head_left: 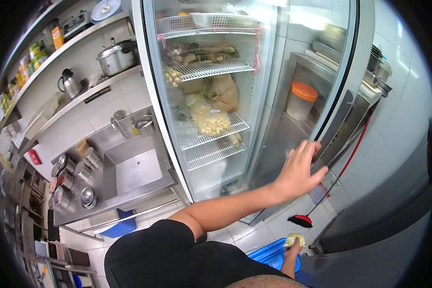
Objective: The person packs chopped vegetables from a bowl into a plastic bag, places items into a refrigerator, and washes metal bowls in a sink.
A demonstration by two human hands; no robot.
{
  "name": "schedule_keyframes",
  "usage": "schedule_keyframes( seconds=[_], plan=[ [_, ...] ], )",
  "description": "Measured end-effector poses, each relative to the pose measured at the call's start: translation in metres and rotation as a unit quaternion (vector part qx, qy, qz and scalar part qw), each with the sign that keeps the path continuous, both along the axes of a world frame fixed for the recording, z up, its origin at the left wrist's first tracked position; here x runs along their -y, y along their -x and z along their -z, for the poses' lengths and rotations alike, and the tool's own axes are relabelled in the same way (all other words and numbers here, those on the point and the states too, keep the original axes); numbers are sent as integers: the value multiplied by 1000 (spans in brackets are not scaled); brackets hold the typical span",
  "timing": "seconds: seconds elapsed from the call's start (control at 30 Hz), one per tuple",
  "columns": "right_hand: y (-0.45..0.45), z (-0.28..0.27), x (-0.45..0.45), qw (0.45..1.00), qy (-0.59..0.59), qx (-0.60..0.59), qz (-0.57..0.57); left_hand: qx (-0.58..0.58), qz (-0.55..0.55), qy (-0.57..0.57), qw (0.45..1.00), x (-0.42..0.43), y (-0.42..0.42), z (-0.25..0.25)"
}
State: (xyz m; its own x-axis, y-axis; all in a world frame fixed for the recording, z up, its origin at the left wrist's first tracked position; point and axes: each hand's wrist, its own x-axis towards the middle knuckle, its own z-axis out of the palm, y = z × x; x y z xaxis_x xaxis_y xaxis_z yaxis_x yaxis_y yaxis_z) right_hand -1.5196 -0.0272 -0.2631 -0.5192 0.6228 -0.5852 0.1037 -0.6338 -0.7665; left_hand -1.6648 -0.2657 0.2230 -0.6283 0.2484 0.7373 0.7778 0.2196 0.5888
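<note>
My left hand [300,170] reaches across the view with its fingers apart and holds nothing. It is near the lower edge of the open glass door [317,53] of a fridge; whether it touches the door I cannot tell. Lower down, my right hand [293,250] is closed around a pale green, leafy-looking item [294,239], over a blue plastic container [269,253]. On the fridge's wire shelves [215,152] are a bag of pale yellow pieces [211,122], a large brown bag [225,93] and other vegetables.
A steel sink [137,163] stands left of the fridge, with steel cups and pots [84,170] beside it. Wall shelves above hold a pressure cooker [115,57] and a flask [70,84]. A red broom [301,221] and a dark grey appliance [379,206] are at the right.
</note>
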Motion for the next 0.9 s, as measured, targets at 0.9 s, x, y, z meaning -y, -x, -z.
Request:
schedule_keyframes(
  seconds=[0.9],
  plan=[
    [139, -588, 91, 455, -403, -472, 638, -60, -51, 10, 997, 123, -200, 6]
  ],
)
